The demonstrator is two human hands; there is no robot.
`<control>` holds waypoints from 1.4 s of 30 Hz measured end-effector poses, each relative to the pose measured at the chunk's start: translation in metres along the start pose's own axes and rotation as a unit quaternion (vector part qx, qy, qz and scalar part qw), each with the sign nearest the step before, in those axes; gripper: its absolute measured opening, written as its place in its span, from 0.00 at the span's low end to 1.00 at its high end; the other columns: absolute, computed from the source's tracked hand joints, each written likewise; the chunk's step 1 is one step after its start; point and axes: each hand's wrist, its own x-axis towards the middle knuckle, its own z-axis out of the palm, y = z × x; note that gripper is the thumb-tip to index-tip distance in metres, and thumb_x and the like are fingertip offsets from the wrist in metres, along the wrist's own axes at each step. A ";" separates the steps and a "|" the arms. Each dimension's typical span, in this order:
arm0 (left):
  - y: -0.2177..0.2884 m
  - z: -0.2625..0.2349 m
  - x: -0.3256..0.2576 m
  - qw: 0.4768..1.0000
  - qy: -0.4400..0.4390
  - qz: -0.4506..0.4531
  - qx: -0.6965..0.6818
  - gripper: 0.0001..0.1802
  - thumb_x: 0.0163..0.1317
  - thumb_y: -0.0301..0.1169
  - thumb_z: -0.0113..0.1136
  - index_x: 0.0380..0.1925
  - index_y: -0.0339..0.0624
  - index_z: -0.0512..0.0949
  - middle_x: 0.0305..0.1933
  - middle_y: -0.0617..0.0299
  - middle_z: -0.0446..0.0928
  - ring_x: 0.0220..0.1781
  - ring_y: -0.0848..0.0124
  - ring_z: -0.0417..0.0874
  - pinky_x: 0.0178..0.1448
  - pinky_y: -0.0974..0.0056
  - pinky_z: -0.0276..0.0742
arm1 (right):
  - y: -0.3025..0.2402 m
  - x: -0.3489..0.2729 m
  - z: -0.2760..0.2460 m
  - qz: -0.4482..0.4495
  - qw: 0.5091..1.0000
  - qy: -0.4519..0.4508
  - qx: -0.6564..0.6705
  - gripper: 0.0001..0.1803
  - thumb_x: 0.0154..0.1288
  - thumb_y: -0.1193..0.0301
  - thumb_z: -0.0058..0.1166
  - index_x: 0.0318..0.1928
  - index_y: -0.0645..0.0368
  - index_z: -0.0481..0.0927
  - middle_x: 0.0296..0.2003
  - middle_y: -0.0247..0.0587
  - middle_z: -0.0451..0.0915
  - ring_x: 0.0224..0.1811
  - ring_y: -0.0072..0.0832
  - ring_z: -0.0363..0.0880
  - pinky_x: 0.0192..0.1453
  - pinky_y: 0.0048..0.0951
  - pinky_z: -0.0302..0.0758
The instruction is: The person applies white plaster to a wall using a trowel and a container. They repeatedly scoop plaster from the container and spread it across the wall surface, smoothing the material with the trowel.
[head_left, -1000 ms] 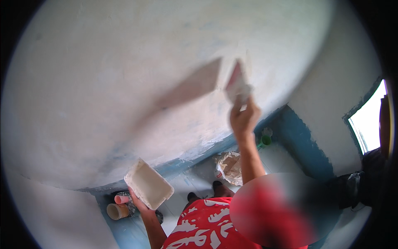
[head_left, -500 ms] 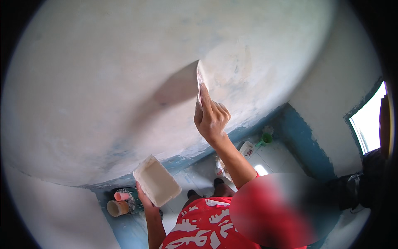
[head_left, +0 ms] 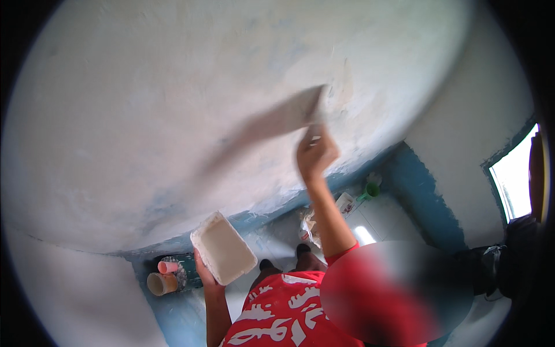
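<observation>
Right hand (head_left: 315, 153) raised; trowel (head_left: 315, 110) against wall (head_left: 173, 104)

One wide fisheye view from the person's head, close to a pale plastered wall (head_left: 173, 115) that fills the upper picture. Below, it takes in the raised arms, red shirt (head_left: 277, 312) and the floor (head_left: 376, 220) underneath.

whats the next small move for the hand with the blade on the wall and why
Probably draw the right hand and its wide blade on across the wall, since rough patches show beside it; the left hand holds the white tray low.
</observation>
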 end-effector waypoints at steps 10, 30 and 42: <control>-0.003 0.010 0.003 0.998 -0.022 0.052 0.023 0.33 0.69 0.55 0.40 0.63 0.42 0.64 0.60 0.56 0.71 0.60 0.59 0.73 0.63 0.55 0.69 | -0.071 -0.050 -0.056 -0.026 0.970 -0.191 0.147 0.12 0.57 0.80 0.54 0.44 0.68 0.77 0.19 0.47 0.76 0.17 0.39 0.75 0.23 0.33 0.70; -0.024 0.053 0.028 0.990 -0.022 0.126 0.062 0.31 0.71 0.49 0.41 0.68 0.51 0.52 0.64 0.58 0.62 0.64 0.64 0.68 0.64 0.58 0.68 | -0.125 -0.082 -0.067 -0.055 0.764 -0.642 -0.016 0.12 0.59 0.67 0.48 0.31 0.66 0.76 0.23 0.61 0.78 0.27 0.57 0.78 0.36 0.52 0.76; -0.012 0.032 0.028 0.991 -0.008 0.130 0.037 0.30 0.71 0.49 0.39 0.68 0.50 0.53 0.64 0.57 0.64 0.65 0.62 0.68 0.65 0.57 0.67 | -0.160 -0.097 -0.052 -0.083 0.753 -0.651 0.048 0.12 0.58 0.67 0.49 0.29 0.66 0.76 0.22 0.61 0.78 0.26 0.55 0.78 0.34 0.51 0.75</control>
